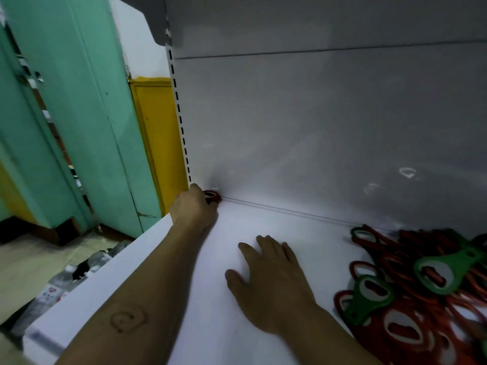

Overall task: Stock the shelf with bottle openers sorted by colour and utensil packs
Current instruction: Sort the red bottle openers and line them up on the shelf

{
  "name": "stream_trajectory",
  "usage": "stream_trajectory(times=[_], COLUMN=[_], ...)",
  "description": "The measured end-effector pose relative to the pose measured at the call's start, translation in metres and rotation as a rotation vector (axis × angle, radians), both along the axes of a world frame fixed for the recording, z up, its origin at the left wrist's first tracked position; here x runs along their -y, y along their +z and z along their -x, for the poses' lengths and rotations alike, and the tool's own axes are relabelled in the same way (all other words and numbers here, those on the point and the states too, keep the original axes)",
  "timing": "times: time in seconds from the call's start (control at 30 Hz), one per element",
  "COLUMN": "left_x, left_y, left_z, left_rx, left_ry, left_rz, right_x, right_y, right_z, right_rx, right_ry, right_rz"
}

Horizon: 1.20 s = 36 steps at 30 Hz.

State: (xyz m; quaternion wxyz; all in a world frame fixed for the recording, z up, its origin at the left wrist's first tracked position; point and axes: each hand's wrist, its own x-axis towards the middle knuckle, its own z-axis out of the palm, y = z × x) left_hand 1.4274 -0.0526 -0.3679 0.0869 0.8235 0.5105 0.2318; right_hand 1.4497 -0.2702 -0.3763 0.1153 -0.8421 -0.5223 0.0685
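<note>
My left hand (194, 208) reaches to the far left back corner of the white shelf (276, 227) and holds a red bottle opener (213, 196) there, against the back panel; only the opener's ring end shows past my fingers. My right hand (271, 283) lies flat on the shelf board with fingers spread, holding nothing. At the right of the shelf lies a loose heap of red bottle openers (411, 330) with green bottle openers (445, 270) mixed in on top. No utensil packs are in view.
The shelf's grey back panel (329, 127) rises behind, with a slotted upright (181, 133) at its left edge. Left of the shelf stand teal doors (87, 114) and a yellow panel (158, 133). Wrapped packages (66, 280) lie on the floor below the shelf's left end.
</note>
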Motion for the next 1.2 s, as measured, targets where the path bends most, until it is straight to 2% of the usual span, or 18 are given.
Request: stream_trajectory(times=[0.43,0.73,1.2], left_x=[0.003,0.011,0.011], left_y=[-0.002,0.014,0.014], left_z=[0.001,0.022,0.027], left_rx=[0.122,-0.113,0.019], left_ry=[-0.121,-0.107,-0.083], left_rz=[0.08,0.104,0.141], right_x=[-0.001,-0.001,-0.001], right_y=[-0.001,0.001,0.0], right_z=[0.001,0.003,0.005], right_rx=[0.017,0.024,0.017], right_ry=[-0.005,-0.012,-0.025], right_rz=[-0.025,-0.048,-0.092])
